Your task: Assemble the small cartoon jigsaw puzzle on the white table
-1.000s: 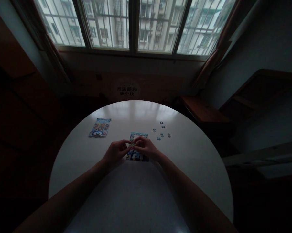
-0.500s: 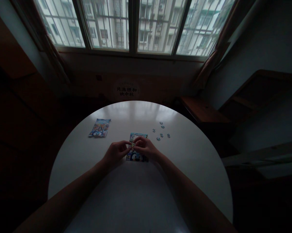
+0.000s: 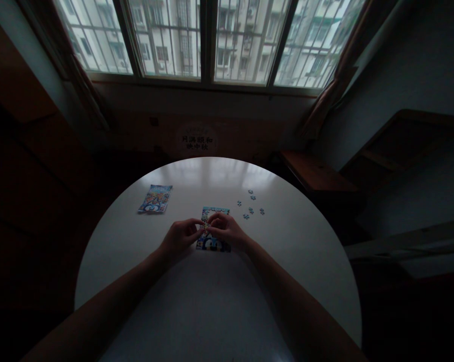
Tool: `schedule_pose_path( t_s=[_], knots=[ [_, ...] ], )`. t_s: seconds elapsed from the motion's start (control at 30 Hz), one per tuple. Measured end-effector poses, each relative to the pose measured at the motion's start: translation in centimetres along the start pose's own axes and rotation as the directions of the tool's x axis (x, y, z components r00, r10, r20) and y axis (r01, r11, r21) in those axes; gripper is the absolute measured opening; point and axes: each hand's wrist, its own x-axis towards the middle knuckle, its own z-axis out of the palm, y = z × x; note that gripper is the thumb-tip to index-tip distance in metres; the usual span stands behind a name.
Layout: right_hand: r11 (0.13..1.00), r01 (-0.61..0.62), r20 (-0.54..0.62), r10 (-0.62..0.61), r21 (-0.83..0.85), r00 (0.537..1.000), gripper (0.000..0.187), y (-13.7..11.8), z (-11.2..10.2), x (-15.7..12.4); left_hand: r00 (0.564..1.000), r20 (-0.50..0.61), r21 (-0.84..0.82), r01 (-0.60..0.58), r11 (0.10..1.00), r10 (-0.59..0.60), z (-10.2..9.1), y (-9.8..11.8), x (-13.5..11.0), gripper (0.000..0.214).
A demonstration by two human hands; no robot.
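Note:
A small jigsaw puzzle (image 3: 216, 246) with a blue penguin-like figure along its near edge lies flat in front of me. Over its middle, my left hand (image 3: 179, 236) and my right hand (image 3: 227, 230) meet fingertip to fingertip. Both are closed in a pinch on a small puzzle piece (image 3: 206, 228), whose outline is mostly hidden by the fingers. Parts of the puzzle's middle and right side are covered by my right hand. Several loose puzzle pieces (image 3: 251, 210) lie apart on the table, beyond and to the right of that hand.
A printed packet (image 3: 156, 199) with a matching penguin picture rests at the left on the round white table (image 3: 294, 256). Past the table's far edge are a wall and barred windows (image 3: 174, 40). A low wooden bench (image 3: 317, 171) stands at the far right.
Hardly anything differs. Both hands keep their pinch over the puzzle, and the loose pieces and packet lie where they were.

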Motion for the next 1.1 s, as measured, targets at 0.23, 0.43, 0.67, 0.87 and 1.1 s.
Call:
schedule_pose_path(
  t_s=[0.23, 0.43, 0.67, 0.87, 1.1],
  knots=[
    [1.0, 0.002, 0.003, -0.002, 0.015, 1.0, 0.035, 0.0, 0.0, 0.0, 1.0, 0.016, 0.002, -0.008, 1.0, 0.008, 0.0, -0.4, 0.0, 0.025],
    [1.0, 0.005, 0.011, -0.005, 0.009, 1.0, 0.034, 0.0, 0.0, 0.0, 1.0, 0.0, -0.022, -0.001, 1.0, 0.001, 0.0, 0.2, 0.0, 0.024],
    [1.0, 0.017, -0.001, -0.017, 0.022, 1.0, 0.033, 0.2, 0.0, 0.1, 1.0, -0.008, -0.022, 0.011, 1.0, -0.011, 0.1, -0.3, 0.0, 0.028],
    [1.0, -0.005, -0.012, 0.005, 0.026, 1.0, 0.035, 0.3, 0.0, 0.1, 1.0, -0.003, -0.045, 0.021, 0.999, -0.021, 0.1, -0.6, 0.0, 0.032],
    [1.0, -0.003, -0.006, 0.003, 0.018, 1.0, 0.037, 0.4, -0.1, 0.2, 1.0, 0.002, -0.047, 0.019, 0.999, -0.019, 0.2, -0.9, 0.0, 0.028]
  ],
)
